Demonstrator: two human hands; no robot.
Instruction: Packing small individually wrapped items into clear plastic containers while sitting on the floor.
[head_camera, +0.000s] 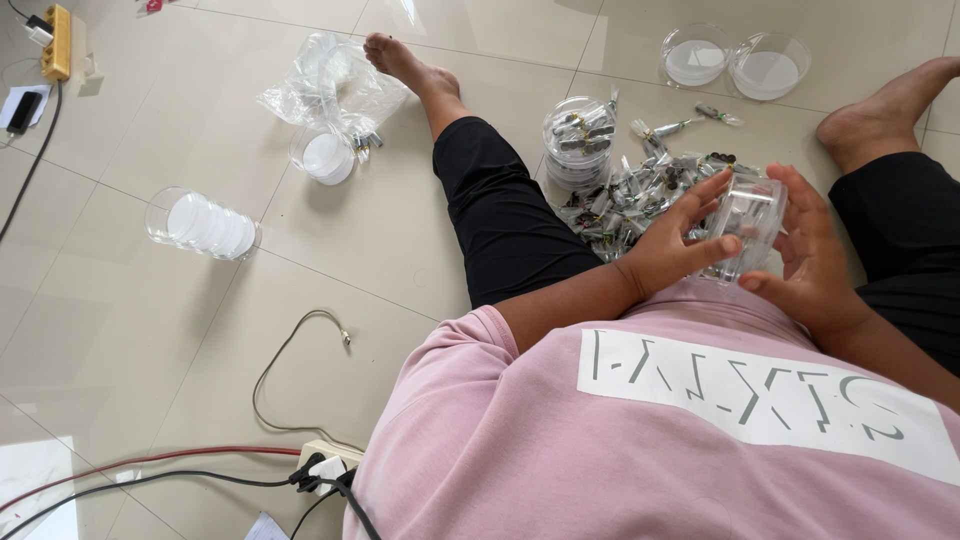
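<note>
Both hands, the left hand (668, 250) and right hand (808, 255), curl their fingers around a clear plastic jar (750, 222) above the floor (330, 260), seemingly light, stiff, slippery, best gripped by its sides.

Views: one only, worn on the head; nothing is shared with a second view.
Facing: steeply down over the pink shirt (560, 440) onto the tiled floor (200, 330).
Nearness: close; the shirt fills the frame at 5 o'clock, the hands sit just beyond it at 3 o'clock.
Reach: the far floor lies at 12 o'clock, cables (150, 470) at 7 o'clock.
</note>
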